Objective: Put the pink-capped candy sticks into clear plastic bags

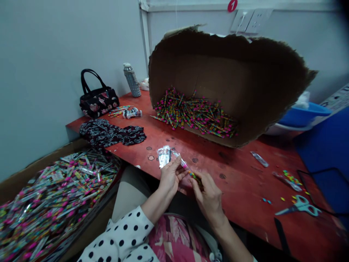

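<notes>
My left hand (169, 177) is closed on a narrow clear plastic sleeve (176, 154) above the table's front edge. My right hand (209, 196) grips multicoloured pencils (192, 174); one points toward the sleeve, and a pink part shows at its mouth. How far that pencil sits inside the sleeve is hard to make out. Just beyond my left fingers lies a small stack of shiny clear sleeves (164, 155). A large torn cardboard box (218, 72) lies on its side with a heap of similar pink-tipped pencils (191, 112) in it.
At lower left, a cardboard box (11, 185) holds many sleeved pencils (60, 200). Patterned cloth (111, 133), a handbag (99, 102) and a flask (132, 80) stand along the left. Scissors (300, 206), loose beads (291, 177) and a blue basin (305, 115) are at right.
</notes>
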The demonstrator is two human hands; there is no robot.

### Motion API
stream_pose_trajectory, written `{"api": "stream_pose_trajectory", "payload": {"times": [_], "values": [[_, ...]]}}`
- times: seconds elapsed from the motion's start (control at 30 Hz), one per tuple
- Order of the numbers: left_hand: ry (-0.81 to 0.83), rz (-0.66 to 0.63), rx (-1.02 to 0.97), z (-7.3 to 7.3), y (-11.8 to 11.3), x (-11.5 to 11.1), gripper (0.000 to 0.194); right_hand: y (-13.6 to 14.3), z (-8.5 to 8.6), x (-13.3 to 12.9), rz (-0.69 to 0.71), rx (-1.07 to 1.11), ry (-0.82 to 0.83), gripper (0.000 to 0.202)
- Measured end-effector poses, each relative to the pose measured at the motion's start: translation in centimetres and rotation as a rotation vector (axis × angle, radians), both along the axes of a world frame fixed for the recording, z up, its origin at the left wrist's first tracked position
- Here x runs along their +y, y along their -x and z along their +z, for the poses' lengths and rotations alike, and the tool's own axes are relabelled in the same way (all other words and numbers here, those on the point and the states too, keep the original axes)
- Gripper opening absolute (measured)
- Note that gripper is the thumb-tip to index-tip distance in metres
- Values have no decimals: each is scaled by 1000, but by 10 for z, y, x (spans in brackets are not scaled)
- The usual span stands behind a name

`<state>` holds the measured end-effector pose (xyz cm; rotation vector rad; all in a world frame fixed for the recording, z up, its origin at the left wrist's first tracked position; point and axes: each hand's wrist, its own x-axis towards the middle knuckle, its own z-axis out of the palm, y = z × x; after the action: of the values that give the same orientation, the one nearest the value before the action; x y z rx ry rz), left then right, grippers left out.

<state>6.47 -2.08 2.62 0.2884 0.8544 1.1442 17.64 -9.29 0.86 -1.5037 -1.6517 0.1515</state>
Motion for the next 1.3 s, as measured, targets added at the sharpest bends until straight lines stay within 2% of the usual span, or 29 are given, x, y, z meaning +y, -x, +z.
{"api": "stream_pose_trajectory", "payload": {"times": [0.13, 0.23, 0.33, 0.5, 0.57, 0.7, 0.9, 0.97, 1.03, 1.1, 1.13, 1.17, 1.2, 1.23, 1.3], "values": [[-99, -23, 72, -4, -3, -6, 25, 2, 5, 2, -2, 171, 97, 19], [-185, -82, 146, -10, -7, -13, 25, 3, 7, 7, -19, 424, 260, 21], [-201, -162, 160, -14, -7, -15, 25, 3, 6, 12, 12, 667, 346, 24], [-156, -26, 77, -7, 1, -10, 25, 2, 3, 9, 212, 1024, 550, 30], [-152, -39, 107, -6, 4, -10, 26, 3, 3, 8, 200, 1048, 574, 31], [-172, -100, 196, -11, 5, -14, 28, 11, 6, 14, 182, 1041, 516, 31], [-179, -42, 193, -15, 4, -16, 29, 23, 6, 26, 215, 1079, 531, 33], [-171, -10, 167, -10, 15, -12, 28, 26, 7, 28, 229, 1091, 553, 35], [-190, 111, 140, -1, 39, -4, 27, 27, 7, 30, 246, 1089, 584, 37], [-249, 351, 126, 6, 72, 6, 31, 25, 8, 33, 247, 1050, 601, 36], [-285, 482, 123, 9, 89, 12, 40, 24, 8, 34, 241, 1016, 600, 34], [-307, 606, 165, 9, 103, 16, 47, 22, 8, 37, 235, 976, 595, 31], [-324, 672, 249, 8, 113, 20, 47, 21, 8, 39, 233, 932, 590, 29], [-348, 656, 379, 5, 119, 24, 44, 19, 8, 41, 233, 892, 589, 28], [-489, 455, 755, -5, 115, 28, 36, 18, 8, 47, 249, 826, 596, 27]]}}
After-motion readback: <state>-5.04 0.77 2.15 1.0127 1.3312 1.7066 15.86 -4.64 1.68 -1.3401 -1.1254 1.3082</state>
